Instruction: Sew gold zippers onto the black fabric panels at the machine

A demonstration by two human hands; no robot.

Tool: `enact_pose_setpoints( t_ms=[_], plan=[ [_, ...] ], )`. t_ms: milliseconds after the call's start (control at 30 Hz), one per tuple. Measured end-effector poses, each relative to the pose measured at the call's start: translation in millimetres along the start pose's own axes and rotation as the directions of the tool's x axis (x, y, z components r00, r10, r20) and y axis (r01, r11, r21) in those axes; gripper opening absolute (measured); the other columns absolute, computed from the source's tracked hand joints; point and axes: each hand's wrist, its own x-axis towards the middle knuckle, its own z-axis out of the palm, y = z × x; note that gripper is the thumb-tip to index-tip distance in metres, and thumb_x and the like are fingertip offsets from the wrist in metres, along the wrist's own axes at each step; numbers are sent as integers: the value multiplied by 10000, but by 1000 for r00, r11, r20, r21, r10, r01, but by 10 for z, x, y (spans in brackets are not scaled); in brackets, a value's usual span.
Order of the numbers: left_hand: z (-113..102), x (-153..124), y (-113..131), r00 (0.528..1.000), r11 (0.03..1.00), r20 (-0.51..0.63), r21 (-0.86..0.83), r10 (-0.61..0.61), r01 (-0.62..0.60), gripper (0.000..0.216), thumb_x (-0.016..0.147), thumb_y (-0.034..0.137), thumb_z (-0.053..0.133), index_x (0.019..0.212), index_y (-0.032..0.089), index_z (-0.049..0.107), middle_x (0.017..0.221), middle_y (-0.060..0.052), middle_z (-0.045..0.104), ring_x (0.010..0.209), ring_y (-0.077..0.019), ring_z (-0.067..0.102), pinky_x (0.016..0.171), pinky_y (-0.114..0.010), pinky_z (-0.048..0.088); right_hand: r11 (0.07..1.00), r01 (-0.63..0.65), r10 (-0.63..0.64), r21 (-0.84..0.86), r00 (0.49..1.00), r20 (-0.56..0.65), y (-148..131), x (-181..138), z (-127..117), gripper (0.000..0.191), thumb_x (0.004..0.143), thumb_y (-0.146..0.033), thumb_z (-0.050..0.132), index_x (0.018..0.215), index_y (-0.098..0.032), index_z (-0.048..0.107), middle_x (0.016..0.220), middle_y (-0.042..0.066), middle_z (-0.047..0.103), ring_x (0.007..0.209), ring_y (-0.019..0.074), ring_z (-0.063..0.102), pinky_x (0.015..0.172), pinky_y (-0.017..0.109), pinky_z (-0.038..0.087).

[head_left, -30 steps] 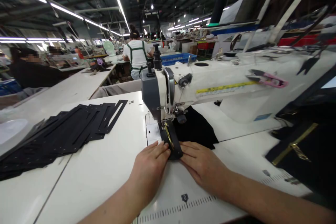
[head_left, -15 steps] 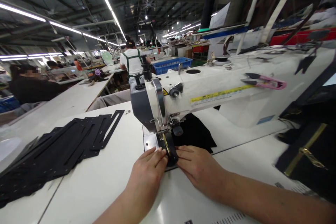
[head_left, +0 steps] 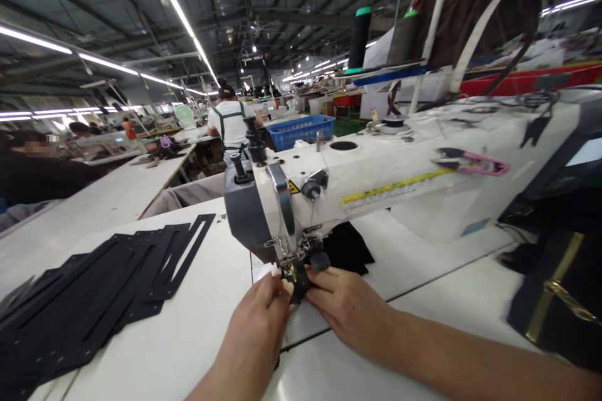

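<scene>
A white sewing machine stands on the white table, its grey head at the centre. Under the presser foot lies a black piece with a gold zipper, and black fabric spreads out behind the needle. My left hand lies flat on the table with its fingertips pressing the piece's left edge. My right hand presses the piece from the right, fingers extended, just below the foot. Most of the piece is hidden by the two hands and the foot.
A fanned stack of black cut frames lies on the table at left. Pink thread snips rest on the machine arm. A black bag with gold zipper sits at right. A person in a green apron works beyond; a blue crate stands nearby.
Both hands have moved forward toward the presser foot, feeding the zipper piece under it. Less of the piece shows now. The view has tilted upward and shifted.
</scene>
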Motion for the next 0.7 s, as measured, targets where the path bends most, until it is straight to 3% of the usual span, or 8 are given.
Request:
enact_pose_setpoints(
  t_ms=[100, 267, 367, 700],
  plan=[
    [0, -70, 6, 998, 998, -42, 36, 47, -45, 280, 896, 132, 312, 1004, 147, 570, 969, -119, 615, 956, -219, 587, 791, -337, 538, 1000, 22, -22, 13, 999, -35, -35, -41, -2, 213, 797, -51, 449, 862, -105, 645, 932, 107, 632, 910, 203, 560, 863, 309, 466],
    [27, -47, 0, 997, 996, -38, 57, 71, -68, 258, 882, 102, 338, 947, 143, 584, 922, -115, 623, 922, -219, 597, 785, -352, 544, 999, 20, -20, 29, 1000, 5, -19, -19, -6, 236, 791, -32, 431, 869, -110, 639, 931, 106, 625, 860, 203, 563, 797, 311, 496],
    [88, -7, -32, 999, 999, -25, 7, 35, -35, 205, 869, 109, 390, 907, 153, 586, 909, -103, 609, 926, -219, 588, 796, -351, 537, 1000, 16, -17, 17, 1000, 24, 16, 11, -5, 224, 782, -30, 442, 856, -108, 638, 908, 101, 629, 789, 202, 570, 731, 314, 511],
    [114, 23, -102, 1000, 999, 13, -45, -20, 21, 126, 838, 110, 471, 838, 158, 587, 866, -81, 576, 885, -211, 573, 786, -346, 522, 1000, 5, -5, 5, 999, 54, 84, 58, -10, 220, 781, -45, 435, 842, -114, 636, 879, 95, 630, 856, 219, 580, 776, 334, 499]
  ],
)
